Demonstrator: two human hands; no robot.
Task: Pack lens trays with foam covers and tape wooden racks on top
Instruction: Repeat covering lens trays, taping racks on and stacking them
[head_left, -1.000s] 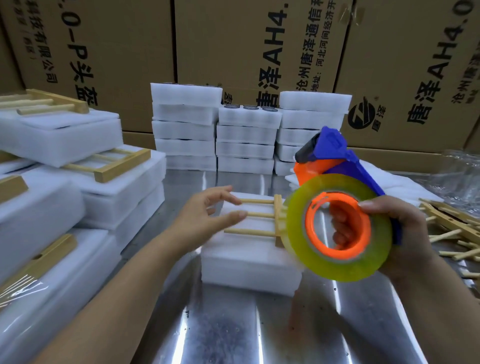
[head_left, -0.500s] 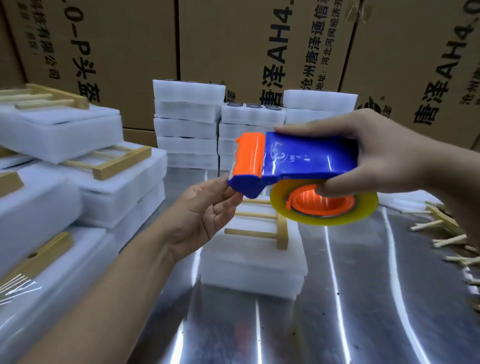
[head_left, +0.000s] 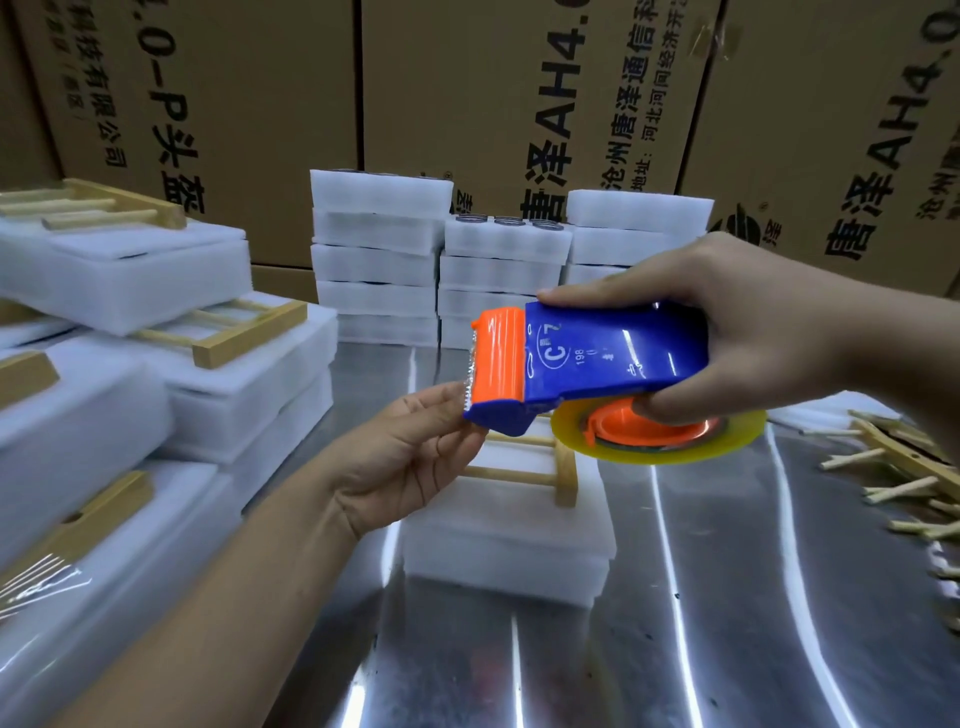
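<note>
My right hand (head_left: 727, 322) grips the tape dispenser (head_left: 597, 364) from above, its orange mouth pointing left. My left hand (head_left: 410, 462) lies palm-up at that mouth, fingertips touching it; whether they pinch the tape end I cannot tell. The foam-covered tray (head_left: 509, 545) sits on the table (head_left: 727, 623) just below both hands. Its wooden rack (head_left: 563, 467) has rungs running left-right, nearer my left hand.

We see a shiny metal table (head_left: 727, 597). Centre: one white foam pack (head_left: 504, 551) lies flat on it. Back: three stacks of foam trays (head_left: 379, 260), side by side. Left: piled foam packs (head_left: 234, 395). Right: loose wooden sticks (head_left: 904, 467), scattered on the metal.
</note>
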